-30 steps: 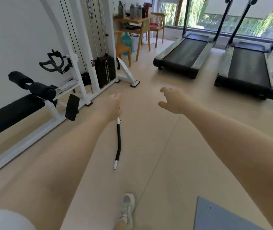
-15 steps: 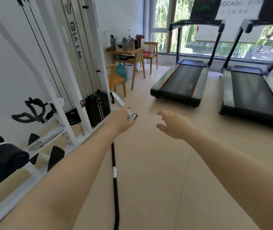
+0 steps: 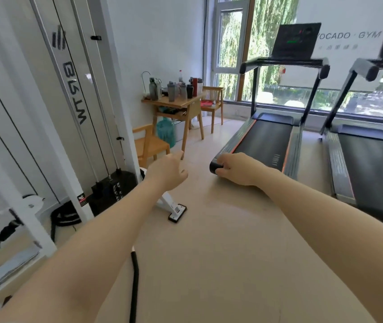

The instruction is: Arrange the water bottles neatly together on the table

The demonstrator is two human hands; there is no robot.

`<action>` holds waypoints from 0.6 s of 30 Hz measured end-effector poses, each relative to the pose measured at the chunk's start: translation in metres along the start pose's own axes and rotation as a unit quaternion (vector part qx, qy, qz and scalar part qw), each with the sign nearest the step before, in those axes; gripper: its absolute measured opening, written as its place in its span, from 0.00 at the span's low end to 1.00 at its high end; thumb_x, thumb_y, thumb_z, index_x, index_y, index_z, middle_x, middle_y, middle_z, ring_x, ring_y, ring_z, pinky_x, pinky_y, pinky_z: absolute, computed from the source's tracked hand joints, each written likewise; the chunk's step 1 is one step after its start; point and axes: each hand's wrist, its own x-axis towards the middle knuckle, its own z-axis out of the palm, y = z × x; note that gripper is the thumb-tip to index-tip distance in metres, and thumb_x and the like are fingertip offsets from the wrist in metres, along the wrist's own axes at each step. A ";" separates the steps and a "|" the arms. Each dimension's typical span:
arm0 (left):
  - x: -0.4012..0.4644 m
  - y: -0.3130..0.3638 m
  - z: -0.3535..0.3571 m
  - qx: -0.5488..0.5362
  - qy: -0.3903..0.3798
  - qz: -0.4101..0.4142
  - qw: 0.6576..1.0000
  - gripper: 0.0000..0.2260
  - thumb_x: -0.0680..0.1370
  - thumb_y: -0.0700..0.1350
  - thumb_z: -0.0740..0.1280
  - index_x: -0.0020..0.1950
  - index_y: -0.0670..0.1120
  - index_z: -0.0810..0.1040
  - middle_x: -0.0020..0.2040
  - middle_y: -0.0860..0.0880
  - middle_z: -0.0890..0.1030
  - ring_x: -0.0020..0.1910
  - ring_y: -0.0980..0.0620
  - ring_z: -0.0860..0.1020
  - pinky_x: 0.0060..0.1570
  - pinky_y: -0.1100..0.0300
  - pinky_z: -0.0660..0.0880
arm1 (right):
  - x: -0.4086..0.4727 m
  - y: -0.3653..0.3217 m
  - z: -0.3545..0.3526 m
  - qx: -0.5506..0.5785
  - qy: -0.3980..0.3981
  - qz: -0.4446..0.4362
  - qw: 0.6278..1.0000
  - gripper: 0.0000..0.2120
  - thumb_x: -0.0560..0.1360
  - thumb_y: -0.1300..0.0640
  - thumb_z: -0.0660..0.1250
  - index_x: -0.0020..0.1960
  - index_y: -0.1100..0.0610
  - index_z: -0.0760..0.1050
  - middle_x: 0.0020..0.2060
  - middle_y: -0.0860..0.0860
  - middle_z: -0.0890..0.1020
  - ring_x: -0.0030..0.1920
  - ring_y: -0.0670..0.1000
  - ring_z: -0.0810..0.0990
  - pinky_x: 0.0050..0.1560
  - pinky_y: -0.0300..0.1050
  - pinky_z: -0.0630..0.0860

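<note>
Several water bottles (image 3: 174, 90) in grey, black, red and white stand scattered on a small wooden table (image 3: 185, 101) in the far corner by the window. Both my arms stretch forward over the floor, well short of the table. My left hand (image 3: 168, 170) is loosely curled and holds nothing. My right hand (image 3: 237, 169) hangs with fingers bent and apart, also holding nothing, seen in front of the near treadmill's end.
A white cable machine (image 3: 88, 113) with a weight stack stands on the left, its foot (image 3: 174, 209) jutting onto the floor. A black bar (image 3: 134, 283) lies on the floor. Two treadmills (image 3: 267, 141) fill the right. Wooden chairs (image 3: 149, 145) flank the table.
The view has tilted up and moved forward; the table with bottles is nearer and larger. Both hands stay out in front, holding nothing.
</note>
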 end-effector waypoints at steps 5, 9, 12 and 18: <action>0.109 -0.054 0.049 -0.059 -0.030 -0.044 0.997 0.23 0.77 0.45 0.62 0.71 0.44 0.61 0.60 0.42 0.76 0.57 0.45 0.75 0.50 0.57 0.71 | 0.134 0.032 0.036 0.039 -0.032 0.014 0.999 0.24 0.78 0.46 0.57 0.70 0.58 0.61 0.58 0.58 0.78 0.54 0.58 0.77 0.53 0.48 0.73; 0.198 -0.116 0.104 -0.030 -0.088 -0.068 0.993 0.23 0.78 0.45 0.61 0.72 0.44 0.60 0.61 0.43 0.76 0.57 0.45 0.75 0.47 0.57 0.70 | 0.250 0.056 0.069 0.047 -0.067 0.024 0.996 0.25 0.78 0.45 0.57 0.69 0.57 0.61 0.61 0.57 0.77 0.58 0.58 0.76 0.59 0.53 0.73; 0.282 -0.164 0.127 -0.021 -0.127 -0.085 0.988 0.23 0.78 0.46 0.61 0.71 0.44 0.60 0.61 0.42 0.76 0.54 0.44 0.76 0.47 0.54 0.72 | 0.344 0.067 0.071 0.050 -0.079 0.025 0.995 0.25 0.77 0.44 0.58 0.69 0.57 0.63 0.63 0.56 0.75 0.61 0.58 0.74 0.62 0.53 0.72; 0.471 -0.227 0.135 -0.037 -0.093 -0.085 0.991 0.21 0.77 0.47 0.62 0.68 0.44 0.64 0.58 0.43 0.78 0.53 0.44 0.77 0.51 0.49 0.77 | 0.525 0.096 0.029 0.117 -0.046 0.038 0.991 0.22 0.77 0.46 0.58 0.67 0.55 0.65 0.59 0.56 0.78 0.56 0.57 0.77 0.59 0.51 0.73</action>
